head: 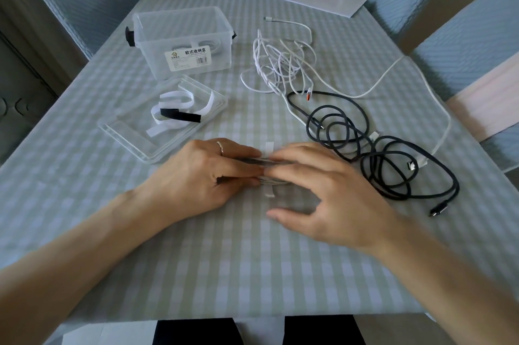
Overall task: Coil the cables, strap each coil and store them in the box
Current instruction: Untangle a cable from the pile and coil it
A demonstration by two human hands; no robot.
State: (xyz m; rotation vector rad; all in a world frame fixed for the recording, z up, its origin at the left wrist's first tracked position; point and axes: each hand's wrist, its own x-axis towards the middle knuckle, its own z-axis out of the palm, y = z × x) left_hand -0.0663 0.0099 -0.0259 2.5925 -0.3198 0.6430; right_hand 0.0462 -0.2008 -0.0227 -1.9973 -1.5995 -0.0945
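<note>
Here the left hand (202, 173) pinches the coil (264, 169) flat over the strap (269, 148); right hand's (325, 198) fingers, spread, should wrap it snugly.

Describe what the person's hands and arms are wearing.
Both forearms are bare, with no sleeves, watch or gloves in view. The left hand wears one thin silver ring on one of its fingers. The right hand wears nothing.
</note>
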